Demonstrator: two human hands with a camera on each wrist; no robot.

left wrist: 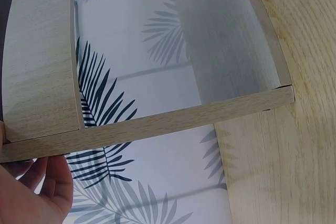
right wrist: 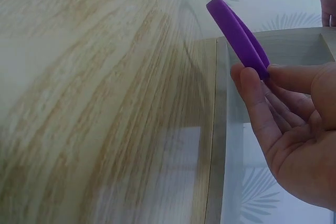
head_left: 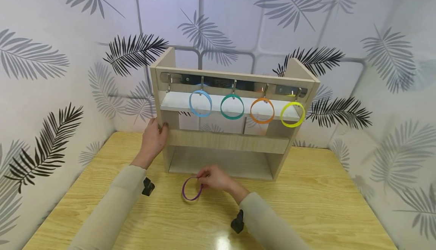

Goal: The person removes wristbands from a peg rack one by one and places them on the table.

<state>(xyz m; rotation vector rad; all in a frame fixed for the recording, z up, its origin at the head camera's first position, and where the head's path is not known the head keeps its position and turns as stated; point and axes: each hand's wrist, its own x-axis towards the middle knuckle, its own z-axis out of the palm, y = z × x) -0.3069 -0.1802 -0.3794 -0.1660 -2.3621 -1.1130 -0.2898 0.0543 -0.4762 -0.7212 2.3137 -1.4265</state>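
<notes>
A purple silicone wristband (right wrist: 231, 30) is pinched between the thumb and fingers of my right hand (head_left: 218, 178), low in front of the wooden shelf (head_left: 225, 142). My left hand (head_left: 153, 140) grips the shelf's left side panel (left wrist: 157, 123) about halfway up, partly hidden behind it. Four-colour bands hang along the hook rail: a light blue wristband (head_left: 190, 106), a teal wristband (head_left: 233, 118), an orange wristband (head_left: 262, 122) and a yellow wristband (head_left: 291, 125). The leftmost hook (head_left: 168, 83) is bare.
The shelf stands upright on a wood-grain table (head_left: 327, 197), near the leaf-patterned wall (head_left: 218, 11) behind it. More patterned wall rises on the left and right. A small black piece (head_left: 148, 186) sits at my left sleeve, another black piece (head_left: 237, 221) at my right.
</notes>
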